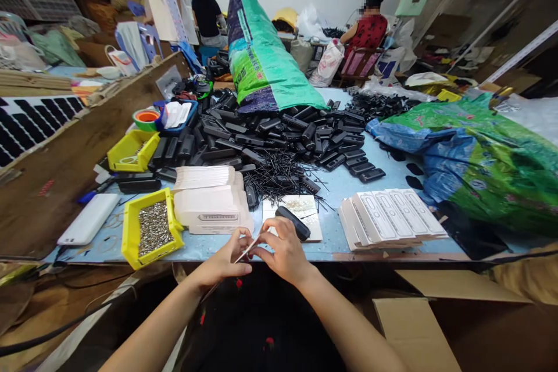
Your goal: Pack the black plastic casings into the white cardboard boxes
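Observation:
My left hand (230, 260) and my right hand (283, 249) meet at the table's front edge, both closed on a thin pale card (246, 251) seen nearly edge-on. Just behind my right hand a black plastic case (293, 222) lies on a white board (310, 207). Left of the hands are a stack of white printed cards (209, 206) and a yellow bin (156, 228) of small metal parts. Thin black sticks (279, 174) lie behind the board. To the right stands another stack of printed cards (390, 216).
A heap of black cases (270, 131) lies behind, under a green sack (265, 64). A green and blue bag (475, 157) covers the right side. At left are a white phone-like object (89, 219) and a wooden board (87, 145). Two people sit farther back.

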Action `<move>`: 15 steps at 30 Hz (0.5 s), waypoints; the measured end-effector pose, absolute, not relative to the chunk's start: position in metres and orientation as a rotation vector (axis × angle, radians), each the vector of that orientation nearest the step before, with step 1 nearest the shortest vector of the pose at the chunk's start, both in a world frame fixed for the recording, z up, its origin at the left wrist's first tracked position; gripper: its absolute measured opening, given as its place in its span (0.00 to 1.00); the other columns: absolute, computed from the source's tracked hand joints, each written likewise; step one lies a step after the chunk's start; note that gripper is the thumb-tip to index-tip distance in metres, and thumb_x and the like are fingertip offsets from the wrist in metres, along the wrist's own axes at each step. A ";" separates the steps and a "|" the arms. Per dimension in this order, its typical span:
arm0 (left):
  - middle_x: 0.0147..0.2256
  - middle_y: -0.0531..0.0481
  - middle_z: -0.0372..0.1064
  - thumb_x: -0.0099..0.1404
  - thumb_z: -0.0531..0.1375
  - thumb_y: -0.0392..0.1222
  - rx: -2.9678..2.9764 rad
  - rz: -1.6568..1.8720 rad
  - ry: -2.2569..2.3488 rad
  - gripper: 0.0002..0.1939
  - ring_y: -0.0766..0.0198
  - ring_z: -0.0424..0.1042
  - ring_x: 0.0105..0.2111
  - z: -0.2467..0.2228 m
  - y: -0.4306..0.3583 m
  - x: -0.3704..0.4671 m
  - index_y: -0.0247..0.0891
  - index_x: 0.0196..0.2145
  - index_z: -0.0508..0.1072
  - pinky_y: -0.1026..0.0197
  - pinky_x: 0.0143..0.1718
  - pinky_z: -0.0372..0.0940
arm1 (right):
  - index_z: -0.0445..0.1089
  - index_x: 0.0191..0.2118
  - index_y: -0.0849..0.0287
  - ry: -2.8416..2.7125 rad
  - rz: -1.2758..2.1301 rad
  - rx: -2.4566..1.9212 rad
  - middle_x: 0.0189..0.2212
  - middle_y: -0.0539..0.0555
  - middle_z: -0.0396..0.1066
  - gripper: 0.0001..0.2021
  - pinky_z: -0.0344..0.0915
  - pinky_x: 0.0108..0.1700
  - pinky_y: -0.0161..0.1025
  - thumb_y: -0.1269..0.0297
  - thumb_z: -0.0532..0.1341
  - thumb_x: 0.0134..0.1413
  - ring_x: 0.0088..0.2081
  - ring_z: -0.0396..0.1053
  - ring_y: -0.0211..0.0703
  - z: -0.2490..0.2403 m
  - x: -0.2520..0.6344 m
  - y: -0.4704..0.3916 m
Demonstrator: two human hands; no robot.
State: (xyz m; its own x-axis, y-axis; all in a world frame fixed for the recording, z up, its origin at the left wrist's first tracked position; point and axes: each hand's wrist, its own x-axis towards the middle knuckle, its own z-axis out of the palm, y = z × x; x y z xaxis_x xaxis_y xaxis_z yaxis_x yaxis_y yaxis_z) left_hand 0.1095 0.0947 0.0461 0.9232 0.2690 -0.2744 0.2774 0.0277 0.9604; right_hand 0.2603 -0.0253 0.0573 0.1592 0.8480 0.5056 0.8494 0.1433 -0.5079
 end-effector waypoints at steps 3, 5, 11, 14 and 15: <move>0.41 0.47 0.71 0.47 0.68 0.50 1.829 -0.054 0.584 0.46 0.55 0.71 0.39 0.045 0.100 0.099 0.41 0.59 0.49 0.51 0.45 0.65 | 0.70 0.28 0.58 -1.707 0.299 -1.619 0.40 0.53 0.68 0.09 0.58 0.49 0.46 0.59 0.65 0.52 0.45 0.62 0.46 0.051 0.269 -0.034; 0.42 0.45 0.71 0.53 0.65 0.50 2.040 -0.070 0.615 0.43 0.53 0.71 0.40 0.052 0.103 0.093 0.43 0.60 0.49 0.50 0.46 0.64 | 0.70 0.27 0.57 -1.522 0.437 -1.560 0.39 0.53 0.67 0.10 0.58 0.50 0.46 0.57 0.65 0.52 0.45 0.62 0.45 0.046 0.270 -0.036; 0.53 0.42 0.62 0.64 0.56 0.46 2.090 0.089 0.406 0.24 0.57 0.66 0.50 0.065 0.084 0.110 0.42 0.55 0.56 0.56 0.52 0.61 | 0.70 0.49 0.53 -0.744 0.919 -1.168 0.41 0.55 0.69 0.21 0.66 0.44 0.43 0.46 0.58 0.56 0.39 0.69 0.43 0.028 0.262 -0.022; 0.55 0.37 0.58 0.54 0.65 0.46 1.969 0.243 0.590 0.47 0.53 0.66 0.52 0.061 0.072 0.127 0.39 0.62 0.40 0.51 0.54 0.60 | 0.71 0.51 0.54 -0.997 0.859 -1.137 0.51 0.57 0.68 0.23 0.60 0.56 0.47 0.45 0.58 0.55 0.53 0.65 0.49 0.033 0.263 -0.021; 0.55 0.36 0.59 0.54 0.65 0.46 1.923 0.268 0.627 0.52 0.53 0.66 0.52 0.060 0.069 0.131 0.39 0.63 0.34 0.50 0.54 0.60 | 0.72 0.50 0.53 -1.078 0.814 -1.135 0.53 0.57 0.67 0.22 0.59 0.57 0.47 0.46 0.58 0.55 0.54 0.64 0.50 0.037 0.264 -0.022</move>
